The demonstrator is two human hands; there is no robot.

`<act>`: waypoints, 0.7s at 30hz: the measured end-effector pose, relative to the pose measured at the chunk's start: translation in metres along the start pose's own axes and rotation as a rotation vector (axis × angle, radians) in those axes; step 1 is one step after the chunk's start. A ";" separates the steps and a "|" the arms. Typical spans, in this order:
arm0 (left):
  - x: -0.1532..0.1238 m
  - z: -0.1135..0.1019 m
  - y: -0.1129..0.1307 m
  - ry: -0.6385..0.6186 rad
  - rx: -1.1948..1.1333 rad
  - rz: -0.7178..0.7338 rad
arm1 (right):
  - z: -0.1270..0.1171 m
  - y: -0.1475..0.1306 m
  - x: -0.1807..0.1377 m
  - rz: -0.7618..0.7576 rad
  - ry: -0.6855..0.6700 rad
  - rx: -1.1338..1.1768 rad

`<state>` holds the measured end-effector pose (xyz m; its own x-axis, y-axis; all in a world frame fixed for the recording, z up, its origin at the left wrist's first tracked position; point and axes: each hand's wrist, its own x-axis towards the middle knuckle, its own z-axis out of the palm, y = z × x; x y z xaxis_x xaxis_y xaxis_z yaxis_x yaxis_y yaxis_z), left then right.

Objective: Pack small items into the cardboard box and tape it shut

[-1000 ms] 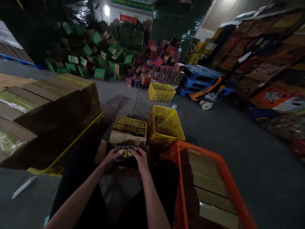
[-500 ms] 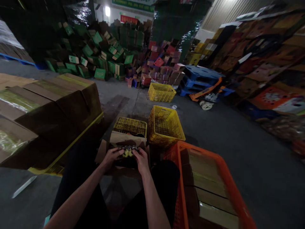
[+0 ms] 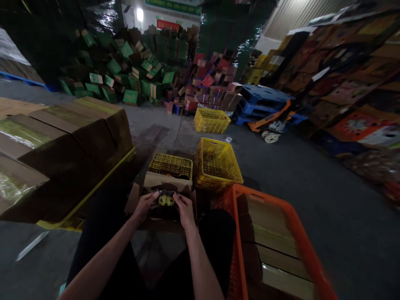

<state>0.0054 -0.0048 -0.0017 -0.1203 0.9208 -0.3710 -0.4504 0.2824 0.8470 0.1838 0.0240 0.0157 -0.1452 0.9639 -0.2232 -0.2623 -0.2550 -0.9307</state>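
In the head view, my left hand (image 3: 145, 206) and my right hand (image 3: 185, 206) pinch a small, dark, shiny packet (image 3: 166, 200) between them, one at each side. Its face has a yellow patch with dark spots; the exact kind cannot be made out. The packet is over an open cardboard box (image 3: 167, 181) between my knees, whose flaps stand apart. Deep shadow hides what lies inside the box. Directly behind it is a yellow plastic crate (image 3: 171, 161).
Another yellow crate (image 3: 218, 160) stands beside it, with a third yellow crate (image 3: 211, 121) farther off. At my right is an orange crate (image 3: 281, 204) holding cartons. Taped cartons (image 3: 75, 133) are stacked on the left. A pallet jack (image 3: 271, 125) stands by blue pallets (image 3: 265, 95).
The packet has turned between my fingers, so its yellow patch now shows as one rounder shape. Both hands stay almost in place.
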 end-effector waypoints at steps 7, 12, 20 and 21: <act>0.001 -0.001 -0.001 0.007 -0.025 -0.011 | 0.002 -0.004 -0.004 0.022 -0.016 0.029; -0.002 0.001 0.005 0.002 0.007 0.026 | -0.001 -0.001 -0.004 0.040 -0.047 -0.010; 0.006 -0.006 -0.001 0.144 -0.043 0.076 | 0.002 -0.003 -0.007 0.053 -0.120 -0.118; 0.007 -0.007 -0.001 0.152 -0.050 0.085 | 0.002 -0.003 -0.007 0.051 -0.133 -0.132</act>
<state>-0.0015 -0.0009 -0.0079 -0.2903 0.8885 -0.3553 -0.4760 0.1880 0.8591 0.1840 0.0184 0.0209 -0.2825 0.9290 -0.2390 -0.1254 -0.2828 -0.9510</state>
